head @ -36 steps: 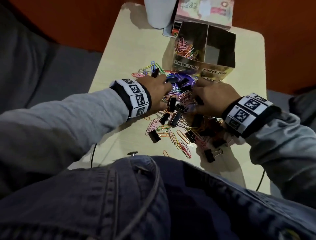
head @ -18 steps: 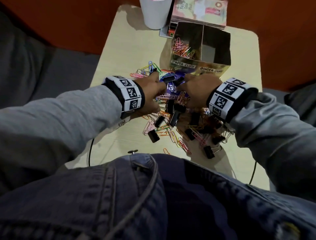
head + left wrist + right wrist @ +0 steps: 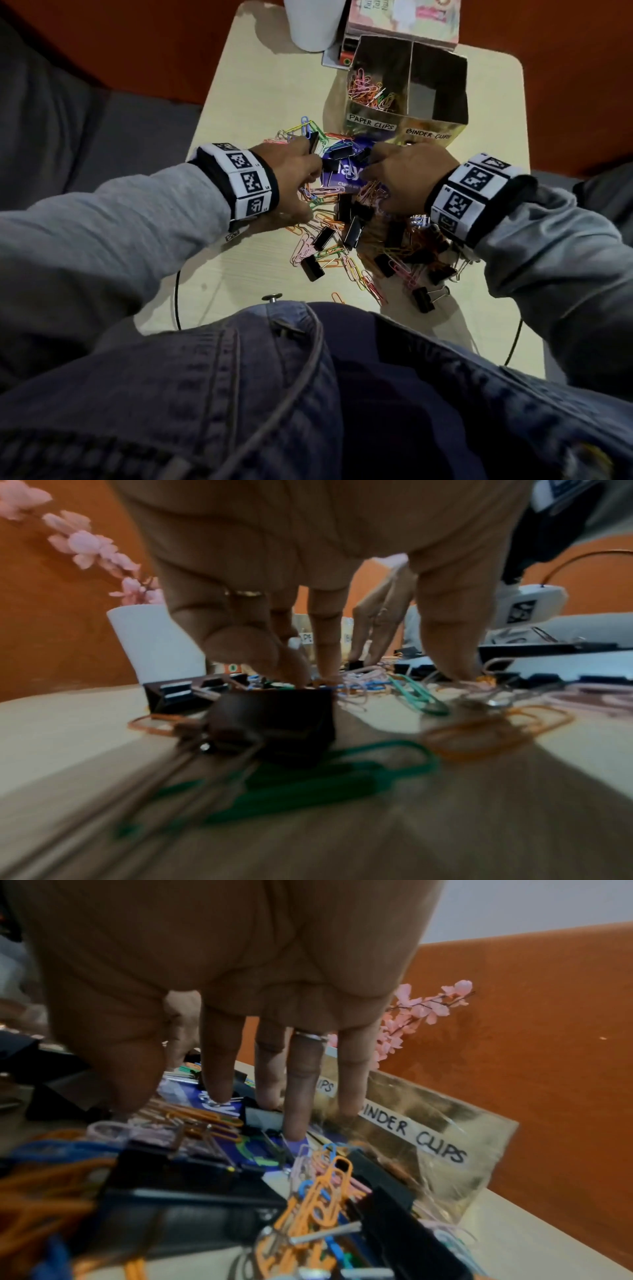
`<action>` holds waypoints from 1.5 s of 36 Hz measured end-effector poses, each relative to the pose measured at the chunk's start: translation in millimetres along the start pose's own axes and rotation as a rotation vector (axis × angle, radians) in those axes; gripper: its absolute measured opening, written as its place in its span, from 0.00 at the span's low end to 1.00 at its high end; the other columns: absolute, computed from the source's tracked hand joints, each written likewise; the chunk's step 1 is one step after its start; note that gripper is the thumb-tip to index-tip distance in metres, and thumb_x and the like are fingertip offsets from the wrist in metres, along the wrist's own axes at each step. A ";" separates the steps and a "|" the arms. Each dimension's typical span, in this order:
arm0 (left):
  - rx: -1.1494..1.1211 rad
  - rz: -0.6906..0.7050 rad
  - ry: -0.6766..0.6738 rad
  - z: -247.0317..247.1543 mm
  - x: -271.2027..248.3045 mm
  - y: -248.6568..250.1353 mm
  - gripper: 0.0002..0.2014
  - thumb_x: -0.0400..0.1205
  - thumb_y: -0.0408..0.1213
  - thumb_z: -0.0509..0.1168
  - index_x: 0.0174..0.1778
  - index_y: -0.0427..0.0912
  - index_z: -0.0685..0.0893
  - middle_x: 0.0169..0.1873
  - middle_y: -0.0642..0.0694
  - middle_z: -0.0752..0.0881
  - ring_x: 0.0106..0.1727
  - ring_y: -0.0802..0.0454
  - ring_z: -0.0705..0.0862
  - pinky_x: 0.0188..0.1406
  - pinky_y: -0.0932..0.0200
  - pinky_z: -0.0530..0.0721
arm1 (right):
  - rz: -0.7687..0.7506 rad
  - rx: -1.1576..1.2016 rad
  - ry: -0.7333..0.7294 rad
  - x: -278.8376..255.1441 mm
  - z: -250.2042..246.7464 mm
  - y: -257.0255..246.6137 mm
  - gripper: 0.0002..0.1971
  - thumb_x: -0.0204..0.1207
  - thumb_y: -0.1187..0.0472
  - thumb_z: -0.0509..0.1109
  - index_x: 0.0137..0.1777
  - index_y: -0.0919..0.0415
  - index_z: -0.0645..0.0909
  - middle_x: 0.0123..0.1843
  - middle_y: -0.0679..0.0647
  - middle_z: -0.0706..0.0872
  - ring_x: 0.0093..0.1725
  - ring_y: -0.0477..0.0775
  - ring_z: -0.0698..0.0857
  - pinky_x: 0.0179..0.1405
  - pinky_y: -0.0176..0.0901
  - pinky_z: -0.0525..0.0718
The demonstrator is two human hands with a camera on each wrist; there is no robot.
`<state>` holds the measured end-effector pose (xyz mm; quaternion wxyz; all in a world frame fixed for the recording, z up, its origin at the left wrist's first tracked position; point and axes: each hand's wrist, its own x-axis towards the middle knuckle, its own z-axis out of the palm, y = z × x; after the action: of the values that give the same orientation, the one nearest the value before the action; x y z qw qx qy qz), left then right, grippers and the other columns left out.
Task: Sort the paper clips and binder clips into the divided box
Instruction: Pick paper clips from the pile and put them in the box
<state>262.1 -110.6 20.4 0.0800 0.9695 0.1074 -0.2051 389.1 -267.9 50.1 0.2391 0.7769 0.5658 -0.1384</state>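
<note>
A gold divided box point(image 3: 435, 125) stands at the table's far side. Its left compartment, labelled PAPER CLIPS, holds coloured paper clips point(image 3: 368, 90). The compartment labelled BINDER CLIPS point(image 3: 421, 1139) shows no clips. A mixed pile of coloured paper clips point(image 3: 308, 245) and black binder clips point(image 3: 352, 231) lies in front of the box, partly on a purple packet point(image 3: 346, 173). My left hand point(image 3: 308, 161) reaches down with its fingertips point(image 3: 327, 669) on the pile's left side. On the packet beside the box front, my right hand point(image 3: 380, 161) has straight fingers point(image 3: 301, 1096) touching the clips. Neither hand holds anything.
A white vase point(image 3: 313, 24) with pink flowers point(image 3: 85, 542) and a book point(image 3: 404, 17) stand behind the box. An orange wall runs behind the table. My denim-clad lap point(image 3: 308, 394) presses against the table's near edge. Thin cables hang off that edge on both sides.
Both hands have edged forward over the pile toward the box front. The right hand has come closer to the left, onto the purple packet.
</note>
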 end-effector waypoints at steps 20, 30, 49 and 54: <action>0.114 0.112 -0.028 8.1 2.6 23.5 0.23 0.81 0.48 0.64 0.69 0.41 0.71 0.65 0.38 0.69 0.50 0.37 0.82 0.38 0.53 0.75 | -0.036 -0.102 0.047 5.8 7.1 -7.6 0.19 0.77 0.48 0.66 0.67 0.48 0.78 0.62 0.51 0.82 0.55 0.60 0.84 0.37 0.43 0.72; 0.122 0.071 -0.086 7.4 0.3 31.9 0.23 0.81 0.37 0.63 0.73 0.41 0.69 0.65 0.36 0.72 0.55 0.36 0.82 0.43 0.51 0.77 | 0.001 -0.070 0.068 2.8 5.3 -16.5 0.14 0.78 0.53 0.65 0.61 0.57 0.82 0.55 0.54 0.86 0.49 0.62 0.86 0.43 0.47 0.84; -0.207 0.048 -0.103 -25.8 -7.1 4.3 0.11 0.85 0.43 0.60 0.52 0.39 0.81 0.36 0.48 0.79 0.44 0.46 0.77 0.41 0.59 0.67 | -0.030 -0.045 0.041 4.8 2.9 -19.7 0.12 0.80 0.56 0.64 0.59 0.57 0.83 0.56 0.56 0.86 0.52 0.62 0.86 0.43 0.50 0.82; -0.278 0.029 -0.085 -24.9 -5.9 5.2 0.10 0.83 0.47 0.63 0.50 0.45 0.82 0.33 0.54 0.77 0.36 0.53 0.75 0.33 0.58 0.67 | -0.019 0.033 0.043 8.0 8.3 -17.0 0.13 0.79 0.55 0.65 0.61 0.57 0.81 0.57 0.58 0.85 0.54 0.62 0.86 0.42 0.49 0.78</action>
<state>267.5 -111.6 45.9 0.2210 0.9411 0.1171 -0.2278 376.0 -261.6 35.5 0.2126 0.7781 0.5758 -0.1331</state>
